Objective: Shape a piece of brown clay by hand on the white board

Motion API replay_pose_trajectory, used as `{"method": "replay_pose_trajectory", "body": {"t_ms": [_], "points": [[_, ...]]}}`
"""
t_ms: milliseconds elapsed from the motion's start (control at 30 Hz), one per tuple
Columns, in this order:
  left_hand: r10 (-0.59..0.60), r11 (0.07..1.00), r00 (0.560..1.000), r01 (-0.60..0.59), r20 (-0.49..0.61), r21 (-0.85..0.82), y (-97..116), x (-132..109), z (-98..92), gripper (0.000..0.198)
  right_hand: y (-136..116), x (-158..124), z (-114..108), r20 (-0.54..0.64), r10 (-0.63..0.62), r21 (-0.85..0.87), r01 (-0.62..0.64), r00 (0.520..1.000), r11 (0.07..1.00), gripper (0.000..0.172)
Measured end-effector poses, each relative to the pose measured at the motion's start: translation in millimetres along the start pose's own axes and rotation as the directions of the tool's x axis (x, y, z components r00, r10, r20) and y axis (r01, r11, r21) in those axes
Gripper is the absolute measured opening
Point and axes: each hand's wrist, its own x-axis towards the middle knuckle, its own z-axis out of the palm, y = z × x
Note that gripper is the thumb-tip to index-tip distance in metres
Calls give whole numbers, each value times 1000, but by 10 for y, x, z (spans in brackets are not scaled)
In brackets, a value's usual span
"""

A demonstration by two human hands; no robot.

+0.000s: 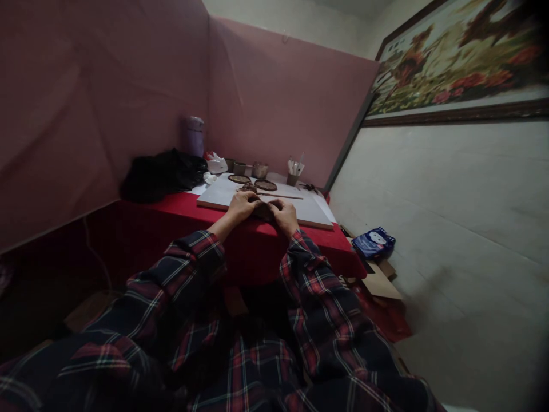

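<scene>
My left hand and my right hand meet at the near edge of a pale board. Between them, the fingers of both are closed on a dark brown clay piece, whose shape is partly hidden by the hands. Just beyond lies a rough brown lump, and a thin wooden stick stretches to the right of it. Two flat round brown discs rest farther back on the board.
Small cups, a jar and a holder of white-handled tools stand behind. A black bag and a purple bottle are at left. Red cloth covers the table. A blue packet sits on the right.
</scene>
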Motion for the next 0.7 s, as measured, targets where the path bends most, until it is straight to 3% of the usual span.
{"method": "replay_pose_trajectory", "body": {"t_ms": [700], "points": [[-5, 1000, 1000, 5, 16, 20, 17, 2, -18, 20, -15, -7, 0, -2, 8, -4, -8, 1000, 1000, 17]]}}
